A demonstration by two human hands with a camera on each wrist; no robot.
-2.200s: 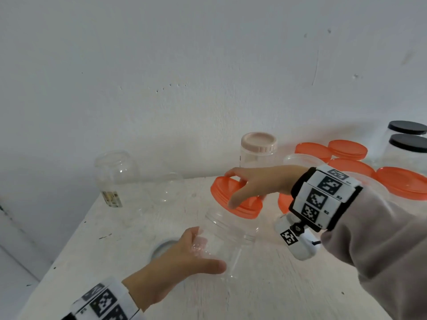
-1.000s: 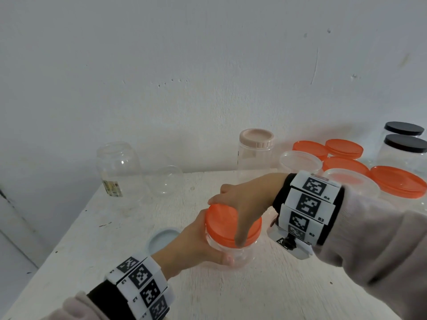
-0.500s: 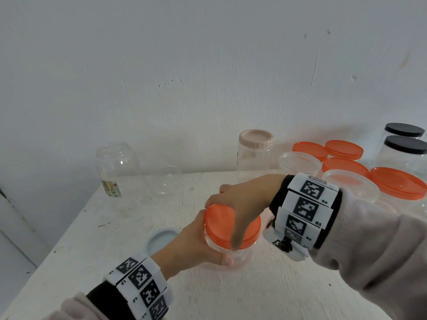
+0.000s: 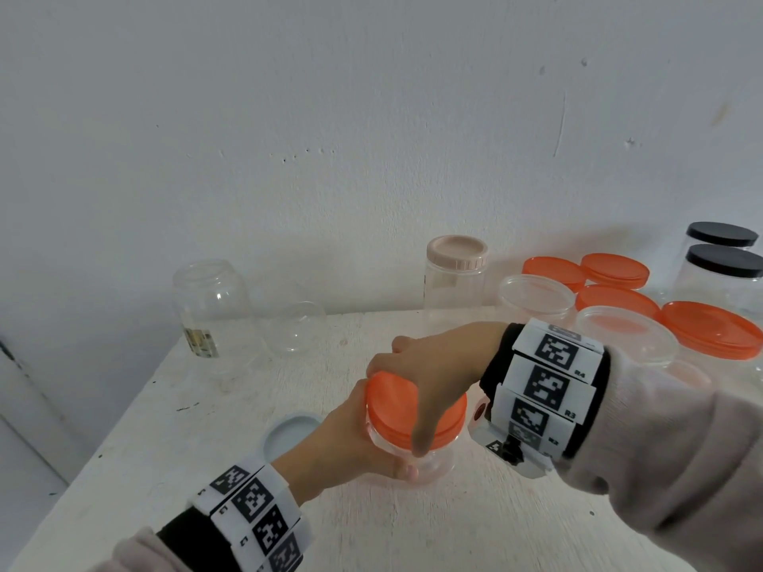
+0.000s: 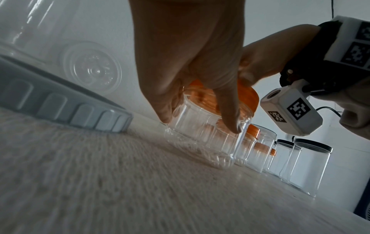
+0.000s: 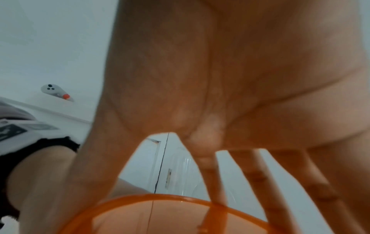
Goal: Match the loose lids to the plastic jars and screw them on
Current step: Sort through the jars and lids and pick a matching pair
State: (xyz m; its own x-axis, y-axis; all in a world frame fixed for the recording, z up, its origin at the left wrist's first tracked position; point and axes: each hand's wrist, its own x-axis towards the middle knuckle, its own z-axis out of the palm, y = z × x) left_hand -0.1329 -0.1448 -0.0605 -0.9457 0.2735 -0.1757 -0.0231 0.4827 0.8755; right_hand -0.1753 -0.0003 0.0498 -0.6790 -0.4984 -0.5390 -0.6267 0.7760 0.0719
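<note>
A small clear plastic jar [image 4: 429, 464] stands on the white table [image 4: 413, 530] near its middle. My left hand [image 4: 355, 443] grips the jar's body [image 5: 202, 139] from the left. An orange lid [image 4: 396, 406] sits on the jar's mouth. My right hand [image 4: 429, 373] comes down over the lid from above, fingers and thumb curled round its rim [image 6: 160, 201]. A loose pale blue lid [image 4: 285, 435] lies flat on the table just left of my left hand, close to my left wrist [image 5: 60, 107]. How tight the orange lid sits is hidden.
At the back left stands an open clear jar [image 4: 214, 311] with a small clear jar [image 4: 297, 328] beside it. A beige-lidded jar [image 4: 456, 278] stands at the back. Several orange-lidded and clear-lidded jars [image 4: 710, 328] and two black-lidded jars [image 4: 722, 266] crowd the right.
The jar with the orange lid came down onto the table and my left hand closed round it. Since then my right hand has turned slightly on the lid.
</note>
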